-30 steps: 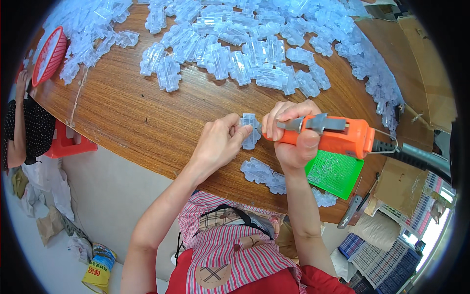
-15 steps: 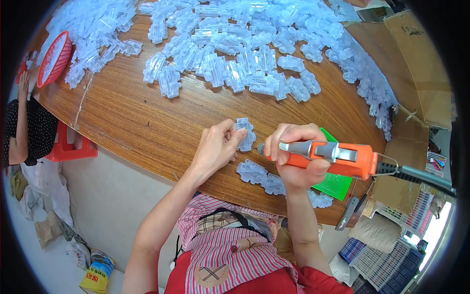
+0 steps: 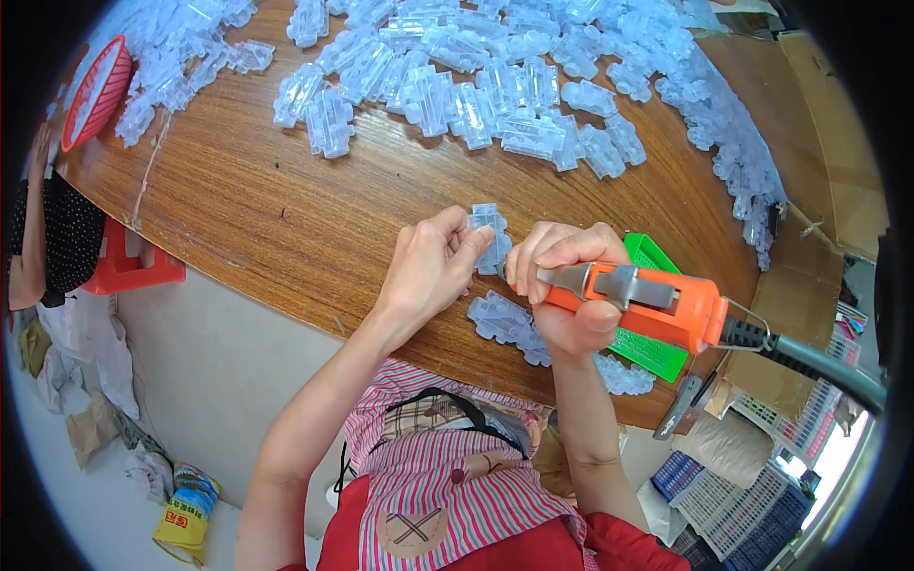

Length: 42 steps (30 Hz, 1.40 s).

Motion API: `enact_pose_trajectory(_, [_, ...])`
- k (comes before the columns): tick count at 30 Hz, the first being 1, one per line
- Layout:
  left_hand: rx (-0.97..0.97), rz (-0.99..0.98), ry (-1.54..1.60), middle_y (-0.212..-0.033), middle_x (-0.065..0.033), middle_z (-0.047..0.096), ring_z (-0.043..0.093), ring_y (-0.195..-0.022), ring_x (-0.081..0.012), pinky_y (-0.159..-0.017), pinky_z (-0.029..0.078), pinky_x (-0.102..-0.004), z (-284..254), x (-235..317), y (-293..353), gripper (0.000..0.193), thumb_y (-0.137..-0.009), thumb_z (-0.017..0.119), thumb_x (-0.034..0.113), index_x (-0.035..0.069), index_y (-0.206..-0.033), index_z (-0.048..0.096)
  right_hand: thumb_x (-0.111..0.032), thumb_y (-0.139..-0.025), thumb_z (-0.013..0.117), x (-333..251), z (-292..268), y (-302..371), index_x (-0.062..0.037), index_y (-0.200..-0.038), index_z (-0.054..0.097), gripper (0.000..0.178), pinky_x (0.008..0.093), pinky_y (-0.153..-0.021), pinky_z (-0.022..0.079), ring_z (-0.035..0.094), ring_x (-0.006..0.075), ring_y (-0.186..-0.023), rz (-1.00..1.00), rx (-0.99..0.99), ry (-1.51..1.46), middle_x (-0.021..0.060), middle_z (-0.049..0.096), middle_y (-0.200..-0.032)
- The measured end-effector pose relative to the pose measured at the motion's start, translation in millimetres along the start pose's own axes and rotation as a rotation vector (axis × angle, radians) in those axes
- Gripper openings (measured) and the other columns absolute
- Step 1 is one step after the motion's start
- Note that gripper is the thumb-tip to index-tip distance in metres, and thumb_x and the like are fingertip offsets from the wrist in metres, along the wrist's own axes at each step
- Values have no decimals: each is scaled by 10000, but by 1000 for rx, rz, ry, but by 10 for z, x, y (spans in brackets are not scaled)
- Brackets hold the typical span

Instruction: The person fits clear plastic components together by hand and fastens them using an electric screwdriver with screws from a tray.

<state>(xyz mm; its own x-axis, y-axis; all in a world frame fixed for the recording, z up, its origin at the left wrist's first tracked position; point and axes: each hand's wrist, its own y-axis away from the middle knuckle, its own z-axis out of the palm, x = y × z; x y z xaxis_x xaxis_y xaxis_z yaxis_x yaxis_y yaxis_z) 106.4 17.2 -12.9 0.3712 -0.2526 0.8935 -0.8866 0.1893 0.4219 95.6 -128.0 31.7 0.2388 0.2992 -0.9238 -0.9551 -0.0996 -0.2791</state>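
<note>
A clear plastic part (image 3: 495,253), blocky with rounded bumps along its sides, is pinched between the thumb and fingers of my left hand (image 3: 424,271) just above the wooden table. My right hand (image 3: 571,322) is wrapped round an orange electric screwdriver (image 3: 693,319) with a grey metal lever and a dark cord. The tool lies almost level, its tip pointing left at the part; whether tip and part touch is hidden by my fingers. Below my hands, several like parts (image 3: 502,319) lie along the near table edge, partly covered by my right wrist.
Heaped clear parts (image 3: 428,95) cover the far side of the wooden table (image 3: 257,219). A green basket (image 3: 649,356) sits beside my right hand, near a cutter knife (image 3: 678,409). At far left are a red basket (image 3: 98,93), a red stool (image 3: 133,262) and another person's arm (image 3: 33,219).
The view has shifted slightly. My right hand has brought the screwdriver closer to the part in my left hand; its tip is now beside that part.
</note>
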Motion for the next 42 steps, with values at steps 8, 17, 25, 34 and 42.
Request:
enact_pose_trajectory(8, [67, 47, -3, -585, -152, 566, 555, -519, -193, -537, 453, -366, 34, 24, 29, 299, -890, 663, 209, -38, -746, 576, -543, -766, 765, -46, -36, -17, -19, -940, 606, 575, 243, -513, 449, 559, 115, -539, -11, -38, 43, 24, 587, -652])
enact_pose_trajectory(17, [139, 45, -318, -667, -213, 634, 653, -638, -367, -593, 485, -445, -324, 159, 155, 331, -921, 635, 292, -13, -792, 611, -752, -846, 479, -563, -281, -166, -2, -1034, 540, 776, 280, -466, 430, 484, 123, -536, -102, -2, -25, -2, 480, -578])
enact_pose_trajectory(25, [477, 245, -740, -991, -149, 655, 619, -884, -326, -727, 483, -439, -425, 328, 524, 556, -738, 787, 402, 45, -1098, 559, -728, -866, 477, -552, -482, 155, -8, -967, 559, 731, 284, -486, 437, 481, 123, -521, -38, 160, 92, 9, 476, -570])
enact_pose_trajectory(34, [-215, 685, -521, -1132, -113, 615, 543, -1106, -321, -962, 424, -441, 168, -61, 433, 505, -720, 792, 227, 73, -1157, 592, -731, -846, 511, -526, -398, 386, -5, -966, 569, 738, 287, -497, 441, 484, 127, -530, 2, 186, 49, 9, 484, -580])
enact_pose_trajectory(42, [91, 673, -398, -988, -127, 650, 598, -956, -314, -831, 483, -397, 384, -88, 261, 418, -706, 810, 184, 42, -1056, 631, -737, -834, 525, -342, -359, 340, -7, -973, 572, 744, 301, -511, 442, 500, 147, -565, -49, 158, 25, 19, 495, -600])
